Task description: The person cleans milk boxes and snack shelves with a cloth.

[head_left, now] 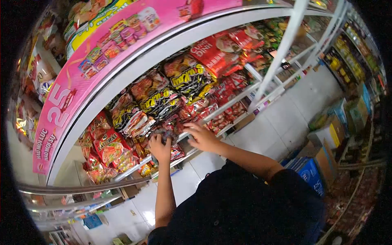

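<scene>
At the front of a shelf of instant noodle packets, my left hand (160, 148) has its fingers and thumb curled on the top of a dark packet (164, 134). The packet's label is hard to read. To the right, my right hand (201, 138) reaches over the shelf's front rail with fingers apart, close to dark red packets (173, 125). Behind the hands lie black and yellow noodle packets (157, 104). Red noodle packets (111, 146) stand left of my left hand, and a red "Cung Đình" packet (212, 51) lies farther back to the right.
A white rail (232, 107) runs along the shelf front, and a white upright post (281, 53) rises on the right. A pink banner (110, 45) edges the shelf above. Cardboard boxes (326, 163) stand on the tiled floor (290, 102) at right.
</scene>
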Demonstrator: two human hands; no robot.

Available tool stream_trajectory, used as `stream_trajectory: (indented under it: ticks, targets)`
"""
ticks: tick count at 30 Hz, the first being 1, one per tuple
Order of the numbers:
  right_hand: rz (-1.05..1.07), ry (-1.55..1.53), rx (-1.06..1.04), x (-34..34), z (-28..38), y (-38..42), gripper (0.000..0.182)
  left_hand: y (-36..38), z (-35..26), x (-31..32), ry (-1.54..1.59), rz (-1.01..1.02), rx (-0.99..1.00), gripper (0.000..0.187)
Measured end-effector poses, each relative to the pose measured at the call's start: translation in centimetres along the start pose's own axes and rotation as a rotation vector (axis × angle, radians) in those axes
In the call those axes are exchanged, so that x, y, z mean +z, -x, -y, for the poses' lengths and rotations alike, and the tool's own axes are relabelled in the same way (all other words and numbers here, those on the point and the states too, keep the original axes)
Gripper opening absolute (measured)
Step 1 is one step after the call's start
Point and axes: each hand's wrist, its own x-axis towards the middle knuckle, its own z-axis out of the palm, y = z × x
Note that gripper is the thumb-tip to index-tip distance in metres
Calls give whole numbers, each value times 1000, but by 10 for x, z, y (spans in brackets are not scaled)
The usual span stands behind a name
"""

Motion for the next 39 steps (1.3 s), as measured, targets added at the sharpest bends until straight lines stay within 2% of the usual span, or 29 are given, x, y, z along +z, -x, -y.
stream_trajectory:
  ticks: [2, 3, 4, 6, 7, 8, 10, 11, 12, 13, 14, 15, 17, 18, 19, 21, 24, 26, 28, 29, 31, 32, 34, 36, 39]
  targets:
    - [-13, 207, -118, 6, 19, -13, 51, -14, -10, 9, 443, 131, 78, 27]
    - [-53, 195, -145, 15, 15, -19, 60, -17, -21, 18, 714, 93, 132, 23]
    - [-57, 203, -141, 18, 8, -20, 60, -18, -22, 33, 805, 138, 113, 20]
    - [2, 289, 62, 17, -7, -25, 65, -27, -28, 35, 977, 275, -89, 21]
    - [-95, 341, 7, 18, -19, -26, 60, -28, -29, 30, 1047, 161, 6, 19]
    - [-97, 350, 5, 14, -29, -27, 60, -31, -27, 27, 1031, 149, -68, 21]
    - [-119, 485, -138, -3, -49, -27, 48, -35, -9, 28, 779, 154, -33, 22]
    - [-198, 498, -164, -16, -57, -29, 41, -35, -14, 6, 509, 91, 197, 28]
    - [-178, 544, -137, -36, -73, -25, 41, -36, 12, 25, 375, 224, 258, 42]
    - [-246, 517, -112, -65, -75, -21, 34, -27, 18, 24, 249, 253, 318, 49]
    - [-252, 538, -25, -92, -88, -16, 31, -22, 20, 24, 124, 279, 377, 55]
    - [-372, 630, 5, -118, -99, -8, 32, -25, 20, 23, 127, 277, 384, 55]
    - [-476, 719, 133, -170, -136, 7, 40, -26, 17, 19, 60, 441, 312, 62]
    - [-483, 727, 332, -192, -121, 12, 38, -24, 17, 20, 66, 442, 315, 62]
    - [-490, 760, 360, -199, -138, 16, 35, -22, 16, 21, 31, 410, 322, 61]
    - [-482, 790, 404, -195, -140, 12, 31, -22, 13, 21, -22, 379, 326, 61]
    - [-419, 839, 378, -138, -99, -12, 40, -21, 8, 19, -51, 349, 330, 60]
    - [-389, 850, 407, -99, -66, -24, 40, -17, 12, 23, -47, 306, 357, 60]
    - [-369, 840, 396, -91, -75, -21, 39, -19, 9, 19, -20, 310, 341, 60]
    - [-340, 817, 385, -89, -82, -24, 38, -19, 8, 18, 3, 320, 329, 60]
    - [-406, 732, 280, -119, -105, -12, 21, -20, 11, 19, 6, 338, 319, 62]
    - [-468, 752, 365, -135, -119, -11, 20, -20, 12, 22, 3, 339, 315, 62]
    - [-539, 812, 294, -168, -139, -1, 24, -19, 8, 19, 3, 339, 288, 61]
    - [-359, 839, 325, -185, -132, 9, 27, -18, 10, 21, -4, 308, 311, 60]
    - [-390, 803, 258, -149, -118, 11, 36, -17, 10, 22, 3, 310, 299, 60]
